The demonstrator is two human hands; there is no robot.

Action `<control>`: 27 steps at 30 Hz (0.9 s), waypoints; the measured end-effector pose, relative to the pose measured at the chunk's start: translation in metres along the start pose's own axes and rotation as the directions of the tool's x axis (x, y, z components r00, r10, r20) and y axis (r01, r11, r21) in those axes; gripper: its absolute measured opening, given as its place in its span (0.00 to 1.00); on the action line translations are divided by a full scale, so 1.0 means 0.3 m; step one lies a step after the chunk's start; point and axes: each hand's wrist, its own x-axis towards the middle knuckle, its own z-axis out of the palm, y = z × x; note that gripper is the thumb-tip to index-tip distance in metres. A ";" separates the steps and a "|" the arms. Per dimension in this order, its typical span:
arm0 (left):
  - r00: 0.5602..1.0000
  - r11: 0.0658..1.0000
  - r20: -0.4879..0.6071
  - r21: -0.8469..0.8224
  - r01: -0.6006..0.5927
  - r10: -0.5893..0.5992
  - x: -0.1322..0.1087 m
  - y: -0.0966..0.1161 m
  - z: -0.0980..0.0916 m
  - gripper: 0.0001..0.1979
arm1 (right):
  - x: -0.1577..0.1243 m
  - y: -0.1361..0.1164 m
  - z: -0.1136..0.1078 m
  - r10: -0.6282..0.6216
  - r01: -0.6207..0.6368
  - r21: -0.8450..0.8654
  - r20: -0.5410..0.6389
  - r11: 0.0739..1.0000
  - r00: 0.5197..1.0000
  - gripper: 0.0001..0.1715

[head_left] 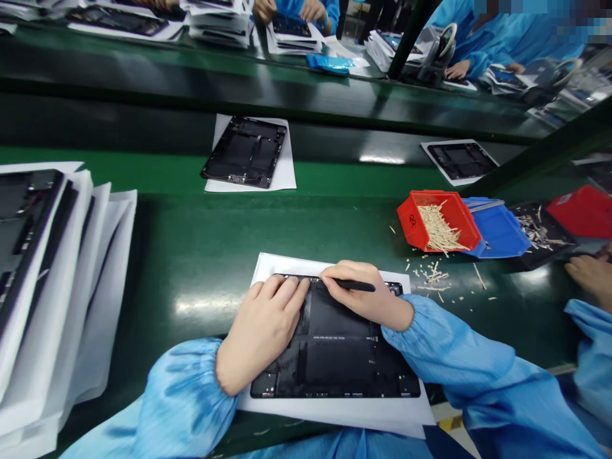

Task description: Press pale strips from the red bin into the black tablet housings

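Note:
An opened black tablet housing (344, 366) lies before me on sheets of white paper (373, 411). My left hand (268, 322) rests palm down over its left side, fingers stretched out to the far edge. Pinched in my right hand (366, 296) is a slim black tool (354, 285) that looks like tweezers; its working tip is hidden by the fingers. The fingertips of both hands are close together at the far edge of the housing. Whatever small part may be at the tip cannot be made out.
A red bin (406, 220) of thin pale strips stands at right, beside a blue bin (502, 229) and a black tray (549, 236). Loose strips (433, 275) lie in front. Stacked housings with paper (95, 287) fill the left. Another housing (246, 153) lies ahead. A co-worker's hand (590, 274) is at far right.

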 end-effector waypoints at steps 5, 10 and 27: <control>1.000 1.000 0.009 0.017 0.000 0.000 0.000 -0.001 0.003 0.21 | -0.002 -0.016 -0.017 -0.081 0.087 -0.058 0.101 0.994 0.992 0.10; 1.000 1.000 0.016 0.018 -0.004 0.004 0.001 0.000 0.001 0.21 | -0.005 -0.022 -0.027 -0.094 0.106 -0.086 0.128 0.991 0.987 0.10; 1.000 0.999 0.001 -0.035 0.000 0.000 -0.006 -0.003 -0.006 0.21 | -0.025 -0.006 -0.010 -0.044 0.045 -0.070 0.018 0.997 0.999 0.08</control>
